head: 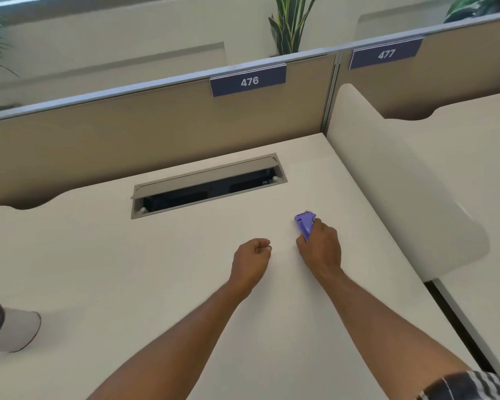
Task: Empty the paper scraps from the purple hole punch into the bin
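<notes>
The purple hole punch [304, 225] sits at the right of the white desk [98, 255], and my right hand [319, 245] is closed around its near end. Only the punch's far part shows past my fingers. My left hand [251, 254] hovers a little to the left of it, fingers curled into a loose fist with nothing in them. A small white bin [12, 327] with a dark liner stands at the desk's near left edge, partly cut off by the frame. No paper scraps are visible.
An open grey cable hatch [208, 184] is set into the desk behind my hands. A tan partition [127, 140] labelled 476 closes the back. A white side divider [401, 183] stands at the right, with the neighbouring desk beyond it.
</notes>
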`<control>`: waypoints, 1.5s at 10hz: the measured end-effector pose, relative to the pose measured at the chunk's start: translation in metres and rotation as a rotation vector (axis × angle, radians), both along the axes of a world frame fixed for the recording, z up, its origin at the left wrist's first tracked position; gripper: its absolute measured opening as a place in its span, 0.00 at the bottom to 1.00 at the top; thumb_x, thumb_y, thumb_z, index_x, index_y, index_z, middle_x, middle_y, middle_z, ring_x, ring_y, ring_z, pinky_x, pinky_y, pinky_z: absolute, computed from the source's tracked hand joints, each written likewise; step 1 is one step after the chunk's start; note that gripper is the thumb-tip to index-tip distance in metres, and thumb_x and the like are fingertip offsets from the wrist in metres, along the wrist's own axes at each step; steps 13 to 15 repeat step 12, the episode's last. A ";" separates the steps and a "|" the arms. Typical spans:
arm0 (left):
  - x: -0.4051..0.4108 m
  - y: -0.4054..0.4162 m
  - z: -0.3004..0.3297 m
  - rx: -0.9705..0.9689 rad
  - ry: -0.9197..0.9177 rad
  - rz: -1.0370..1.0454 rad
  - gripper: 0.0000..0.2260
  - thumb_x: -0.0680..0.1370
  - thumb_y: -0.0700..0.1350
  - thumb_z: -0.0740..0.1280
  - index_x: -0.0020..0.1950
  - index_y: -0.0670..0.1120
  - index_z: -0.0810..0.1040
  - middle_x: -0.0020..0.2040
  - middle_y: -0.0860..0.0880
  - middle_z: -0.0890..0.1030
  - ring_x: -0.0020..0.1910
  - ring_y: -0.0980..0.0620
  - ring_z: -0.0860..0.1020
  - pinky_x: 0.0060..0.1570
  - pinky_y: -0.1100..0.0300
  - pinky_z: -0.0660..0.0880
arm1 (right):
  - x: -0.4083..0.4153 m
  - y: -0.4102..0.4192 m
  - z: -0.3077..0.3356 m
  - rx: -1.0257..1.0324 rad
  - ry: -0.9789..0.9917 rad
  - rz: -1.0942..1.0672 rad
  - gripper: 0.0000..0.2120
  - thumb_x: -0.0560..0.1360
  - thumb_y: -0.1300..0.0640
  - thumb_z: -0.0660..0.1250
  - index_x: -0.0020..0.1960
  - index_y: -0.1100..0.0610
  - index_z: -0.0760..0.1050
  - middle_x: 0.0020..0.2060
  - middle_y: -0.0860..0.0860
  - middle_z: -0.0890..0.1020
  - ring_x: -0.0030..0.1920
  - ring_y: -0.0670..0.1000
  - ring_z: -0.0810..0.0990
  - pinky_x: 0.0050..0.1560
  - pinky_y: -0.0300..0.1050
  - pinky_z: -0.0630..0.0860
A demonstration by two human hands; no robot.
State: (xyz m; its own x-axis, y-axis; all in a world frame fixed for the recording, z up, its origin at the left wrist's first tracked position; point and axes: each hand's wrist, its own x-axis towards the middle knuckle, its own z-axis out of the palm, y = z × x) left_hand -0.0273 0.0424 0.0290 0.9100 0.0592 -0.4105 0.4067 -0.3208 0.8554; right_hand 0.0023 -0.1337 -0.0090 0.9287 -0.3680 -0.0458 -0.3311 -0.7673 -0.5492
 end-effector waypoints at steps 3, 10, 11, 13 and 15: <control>-0.006 0.007 -0.007 0.104 -0.043 -0.004 0.12 0.79 0.42 0.64 0.59 0.48 0.83 0.56 0.53 0.84 0.56 0.55 0.81 0.49 0.68 0.72 | 0.004 0.002 -0.008 -0.117 -0.014 0.033 0.18 0.73 0.59 0.68 0.61 0.65 0.71 0.49 0.60 0.79 0.52 0.60 0.74 0.42 0.54 0.79; -0.048 0.050 0.007 0.203 -0.102 -0.006 0.12 0.81 0.41 0.61 0.60 0.48 0.81 0.55 0.55 0.82 0.54 0.58 0.78 0.44 0.77 0.68 | 0.005 -0.003 -0.011 -0.154 0.091 0.025 0.33 0.75 0.49 0.68 0.72 0.66 0.62 0.65 0.63 0.73 0.61 0.63 0.71 0.57 0.56 0.75; -0.060 0.071 0.001 0.285 -0.144 -0.038 0.13 0.82 0.41 0.61 0.63 0.47 0.80 0.57 0.54 0.82 0.55 0.58 0.78 0.49 0.75 0.69 | -0.010 -0.001 -0.002 -0.150 0.051 -0.009 0.40 0.75 0.43 0.68 0.76 0.64 0.56 0.73 0.66 0.62 0.71 0.65 0.64 0.63 0.58 0.73; -0.074 0.101 -0.004 0.443 -0.175 -0.087 0.17 0.82 0.41 0.60 0.69 0.47 0.76 0.68 0.50 0.79 0.67 0.53 0.76 0.66 0.63 0.69 | -0.032 0.017 0.003 -0.220 -0.116 0.099 0.36 0.74 0.45 0.69 0.73 0.64 0.62 0.73 0.65 0.65 0.71 0.65 0.65 0.66 0.60 0.71; -0.074 0.101 -0.004 0.443 -0.175 -0.087 0.17 0.82 0.41 0.60 0.69 0.47 0.76 0.68 0.50 0.79 0.67 0.53 0.76 0.66 0.63 0.69 | -0.032 0.017 0.003 -0.220 -0.116 0.099 0.36 0.74 0.45 0.69 0.73 0.64 0.62 0.73 0.65 0.65 0.71 0.65 0.65 0.66 0.60 0.71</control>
